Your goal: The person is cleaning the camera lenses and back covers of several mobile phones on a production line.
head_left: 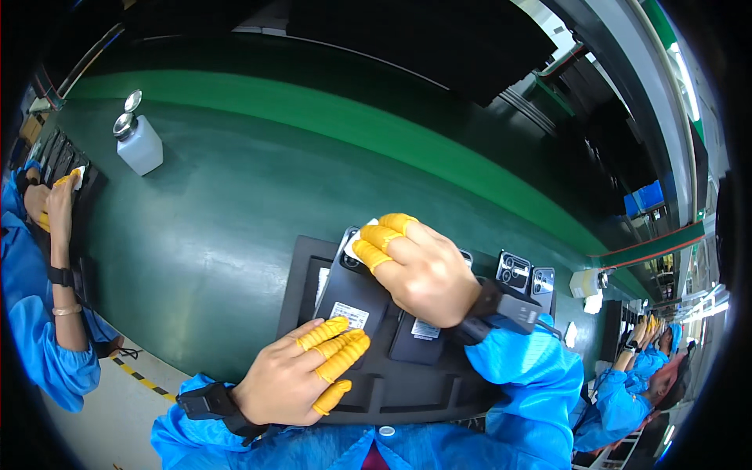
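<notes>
A dark grey smartphone [352, 296] with a white label lies back up over a black tray [301, 270]. My left hand [294, 374], with yellow finger cots, grips its lower end; part of the fingers' hold is hidden. My right hand [427, 270], also in yellow finger cots, is closed on a white wipe [352, 249] and presses it at the phone's camera end. Beside it, under my right wrist, another dark smartphone [412, 345] lies in the tray, partly covered. Two more phones [515, 269] show their camera ends at the tray's right side.
A white pump bottle [141, 146] with a raised metal lid stands at the far left of the green table [211, 211]. Another bottle [584, 283] stands at the right, near crumpled white wipes [571, 334]. Co-workers in blue sleeves [47, 290] work on both sides.
</notes>
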`<state>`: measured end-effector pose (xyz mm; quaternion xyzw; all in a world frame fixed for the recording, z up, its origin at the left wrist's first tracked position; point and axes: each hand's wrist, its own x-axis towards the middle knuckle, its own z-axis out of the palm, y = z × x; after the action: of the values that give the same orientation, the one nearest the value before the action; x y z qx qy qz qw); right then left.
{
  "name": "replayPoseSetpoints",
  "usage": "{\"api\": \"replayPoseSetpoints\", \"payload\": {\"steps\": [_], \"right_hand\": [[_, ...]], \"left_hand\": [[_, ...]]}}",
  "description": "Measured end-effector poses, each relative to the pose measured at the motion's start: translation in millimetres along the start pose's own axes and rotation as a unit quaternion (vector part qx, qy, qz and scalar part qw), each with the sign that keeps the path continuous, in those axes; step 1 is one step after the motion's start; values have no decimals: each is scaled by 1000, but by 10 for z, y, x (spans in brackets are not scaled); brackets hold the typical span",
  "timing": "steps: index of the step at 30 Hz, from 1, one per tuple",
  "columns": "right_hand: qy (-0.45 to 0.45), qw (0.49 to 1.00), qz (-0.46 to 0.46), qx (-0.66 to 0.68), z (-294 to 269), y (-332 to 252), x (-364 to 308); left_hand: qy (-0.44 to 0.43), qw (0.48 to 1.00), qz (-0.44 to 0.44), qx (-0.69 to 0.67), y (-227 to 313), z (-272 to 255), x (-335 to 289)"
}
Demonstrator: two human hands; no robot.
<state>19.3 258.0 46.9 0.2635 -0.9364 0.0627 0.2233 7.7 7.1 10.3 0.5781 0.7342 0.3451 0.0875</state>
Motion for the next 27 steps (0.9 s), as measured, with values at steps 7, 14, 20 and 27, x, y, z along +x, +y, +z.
{"api": "replayPoseSetpoints", "payload": {"steps": [7,14,20,27], "right_hand": [[-49,998,6,-40,-13,-179,-63],[-130,991,36,22,-290,-246,-177],[-69,997,-30,-12,15,-240,58],[-187,981,5,-41,-379,-212,-342]], "left_hand": [[18,1000,-4,-15,-18,29,-11],[4,1000,7,-7,-72,6,-41],[10,1000,11,-19,-41,-12,-14],[29,999,-9,-19,-29,18,-24]]}}
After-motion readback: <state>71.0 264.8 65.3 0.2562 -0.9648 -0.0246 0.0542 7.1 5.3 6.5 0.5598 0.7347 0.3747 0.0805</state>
